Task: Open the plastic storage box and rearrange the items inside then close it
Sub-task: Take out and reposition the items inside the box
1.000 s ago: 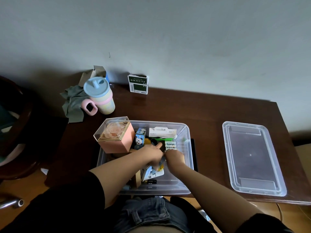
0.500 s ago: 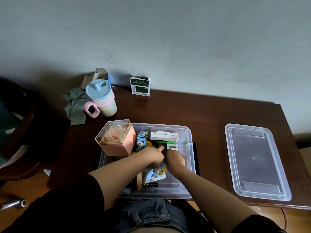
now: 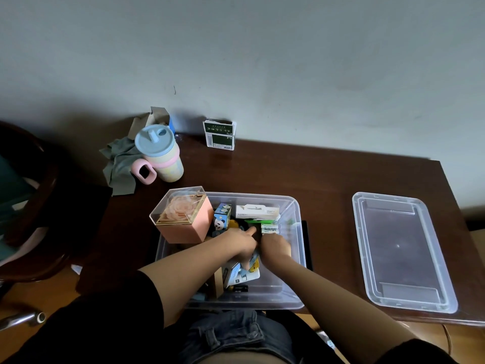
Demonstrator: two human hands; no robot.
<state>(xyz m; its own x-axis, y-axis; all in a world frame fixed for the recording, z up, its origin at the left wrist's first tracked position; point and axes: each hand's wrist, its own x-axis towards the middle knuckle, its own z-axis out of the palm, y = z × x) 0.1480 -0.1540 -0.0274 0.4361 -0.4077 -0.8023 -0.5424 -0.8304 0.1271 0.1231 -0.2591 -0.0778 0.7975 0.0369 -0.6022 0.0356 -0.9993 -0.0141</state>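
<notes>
Both hands reach into the open plastic storage box (image 3: 294, 261) at the counter's (image 3: 315, 174) near edge. The left hand (image 3: 242, 243) points a finger toward a green packet (image 3: 258, 222); whether its other fingers grip anything cannot be told. The right hand (image 3: 275, 245) curls downward, its hold hidden. A pink flower box (image 3: 183, 219) fills the left corner. The lid (image 3: 401, 250) lies apart, right.

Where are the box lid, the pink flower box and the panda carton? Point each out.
box lid (image 3: 401, 250), head view, on its flat clear centre panel.
pink flower box (image 3: 183, 229), head view, on its pink front wall.
panda carton (image 3: 221, 224), head view, on the panda picture.
</notes>
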